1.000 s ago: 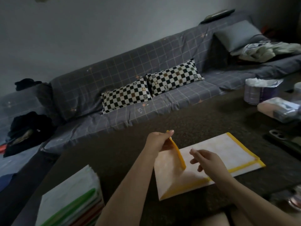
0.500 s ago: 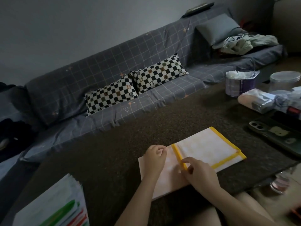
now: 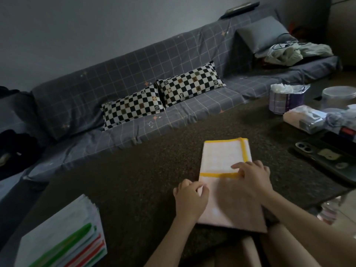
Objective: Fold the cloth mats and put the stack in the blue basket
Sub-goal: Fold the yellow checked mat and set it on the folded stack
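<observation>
A pale cloth mat with yellow trim (image 3: 221, 158) lay on the dark speckled bench (image 3: 134, 180), close to its near edge and toward the right half. One part of the mat was folded over the rest, so a yellow border ran across it just beyond the hands and another ran along its right side.

The left hand (image 3: 189, 199) rested at the mat's left edge with its fingers curled, the grip pinching that edge of the mat as far as the dim view showed. The right hand (image 3: 252, 176) lay on top of the folded layer with fingers spread fairly flat, its grip released and pressing the cloth down at the yellow cross border.

At the near left corner of the bench sat a stack of mats (image 3: 63, 237), white with green and red trims showing along its side.

Toward the far right edge of the bench stood a tissue pack (image 3: 285, 99), with a wrapped packet (image 3: 302, 118) beside it, and a phone (image 3: 316, 153) lay near the right edge.

Behind the bench ran a grey checked sofa (image 3: 119, 81) carrying two black-and-white checkered cushions (image 3: 163, 95), a grey pillow (image 3: 264, 33) and a crumpled pale garment (image 3: 296, 53).
</observation>
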A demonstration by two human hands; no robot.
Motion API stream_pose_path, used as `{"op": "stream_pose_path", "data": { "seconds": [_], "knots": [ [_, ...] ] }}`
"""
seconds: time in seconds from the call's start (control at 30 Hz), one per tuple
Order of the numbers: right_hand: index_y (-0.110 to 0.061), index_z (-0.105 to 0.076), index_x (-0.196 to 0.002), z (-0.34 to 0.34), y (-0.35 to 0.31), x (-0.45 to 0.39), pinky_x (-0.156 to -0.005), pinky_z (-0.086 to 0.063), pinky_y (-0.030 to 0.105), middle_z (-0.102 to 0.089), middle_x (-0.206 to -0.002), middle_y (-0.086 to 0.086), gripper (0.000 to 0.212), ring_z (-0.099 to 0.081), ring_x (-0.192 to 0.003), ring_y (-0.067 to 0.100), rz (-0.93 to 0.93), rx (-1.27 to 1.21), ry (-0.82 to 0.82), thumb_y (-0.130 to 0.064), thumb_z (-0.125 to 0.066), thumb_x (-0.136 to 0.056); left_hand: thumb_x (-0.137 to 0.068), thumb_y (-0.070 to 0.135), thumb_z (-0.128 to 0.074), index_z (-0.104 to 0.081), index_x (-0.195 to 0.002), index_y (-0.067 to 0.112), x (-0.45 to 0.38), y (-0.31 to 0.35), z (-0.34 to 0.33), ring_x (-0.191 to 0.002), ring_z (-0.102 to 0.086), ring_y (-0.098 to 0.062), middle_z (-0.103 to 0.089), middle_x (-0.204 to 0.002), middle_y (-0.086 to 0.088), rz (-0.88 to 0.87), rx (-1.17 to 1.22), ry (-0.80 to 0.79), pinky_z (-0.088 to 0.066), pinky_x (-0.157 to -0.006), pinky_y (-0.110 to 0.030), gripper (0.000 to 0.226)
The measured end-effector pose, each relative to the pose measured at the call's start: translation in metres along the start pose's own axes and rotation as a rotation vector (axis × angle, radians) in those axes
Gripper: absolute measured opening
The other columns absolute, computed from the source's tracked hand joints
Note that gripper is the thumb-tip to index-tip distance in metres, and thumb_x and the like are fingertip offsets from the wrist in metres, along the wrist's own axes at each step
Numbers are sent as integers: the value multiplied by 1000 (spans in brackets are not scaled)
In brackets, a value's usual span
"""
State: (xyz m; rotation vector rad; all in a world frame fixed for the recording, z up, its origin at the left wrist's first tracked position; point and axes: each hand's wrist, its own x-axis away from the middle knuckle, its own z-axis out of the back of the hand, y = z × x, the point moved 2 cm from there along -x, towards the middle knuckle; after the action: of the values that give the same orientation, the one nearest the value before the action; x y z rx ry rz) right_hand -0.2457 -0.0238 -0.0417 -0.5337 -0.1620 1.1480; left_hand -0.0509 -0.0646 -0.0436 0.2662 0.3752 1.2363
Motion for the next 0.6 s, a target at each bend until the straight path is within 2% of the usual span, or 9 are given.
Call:
{"op": "stream_pose_path", "data": {
  "seconds": [0.1, 0.17, 0.23, 0.3, 0.4, 0.47, 0.53, 0.6],
  "knots": [
    [-38, -59, -114, 5, 8, -15, -83, -24, 31, -62, -110, -9, 32, -40, -114, 18, 61, -31, -51, -19, -56, -89, -94, 41, -45, -63, -113, 26, 11, 13, -3, -109, -46, -13, -50, -109, 4, -39, -19, 58, -28, -100, -30, 31],
    [-39, -59, -116, 8, 7, -14, -91, -24, 32, -59, -120, -12, 31, -37, -119, 15, 101, 38, -96, -22, -53, -92, -95, 39, -45, -60, -120, 23, 12, 21, -6, -120, -41, -14, -46, -124, 2, -70, 1, 64, -27, -103, -29, 34],
    [-41, -56, -122, 9, 2, -5, -104, -21, 34, -52, -132, -16, 32, -33, -128, 13, 153, 111, -127, -26, -47, -95, -98, 38, -40, -48, -136, 21, 7, 27, -11, -137, -27, -17, -33, -147, -1, -105, -5, -27, -20, -112, -33, 43],
    [-41, -51, -129, 8, 1, 7, -111, -15, 34, -42, -144, -15, 35, -26, -137, 11, 218, 175, -136, -32, -39, -98, -100, 37, -32, -29, -148, 21, 3, 33, -16, -147, -6, -18, -10, -160, -1, -149, -39, -145, -5, -118, -36, 51],
    [-38, -34, -141, 0, 4, 24, -117, -4, 31, -21, -155, -12, 43, -10, -145, 10, 295, 239, -205, -41, -29, -99, -102, 40, -22, -9, -153, 20, 0, 36, -26, -147, 10, -15, 6, -161, -1, -177, -122, -244, 8, -117, -35, 57],
    [-33, -19, -148, -8, 7, 34, -117, 4, 30, -9, -158, -10, 60, 0, -146, 10, 284, 247, -256, -53, -7, -93, -101, 42, -19, -3, -153, 20, 1, 34, -31, -146, 14, -14, 7, -161, -1, -174, -177, -260, 11, -116, -36, 59],
    [-29, -8, -150, -14, 9, 40, -116, 9, 31, -2, -158, -8, 81, 6, -146, 11, 261, 254, -253, -58, 13, -78, -100, 45, -18, 0, -153, 21, 0, 31, -35, -146, 15, -16, 9, -160, -1, -156, -216, -247, 12, -116, -37, 61],
    [-25, -2, -151, -17, 12, 40, -117, 9, 33, 3, -158, -6, 69, 9, -145, 11, 196, 268, -230, -57, 3, -90, -99, 46, -17, 3, -153, 19, -1, 30, -37, -146, 15, -16, 11, -160, -1, -128, -231, -234, 11, -117, -37, 63]
  ]
}}
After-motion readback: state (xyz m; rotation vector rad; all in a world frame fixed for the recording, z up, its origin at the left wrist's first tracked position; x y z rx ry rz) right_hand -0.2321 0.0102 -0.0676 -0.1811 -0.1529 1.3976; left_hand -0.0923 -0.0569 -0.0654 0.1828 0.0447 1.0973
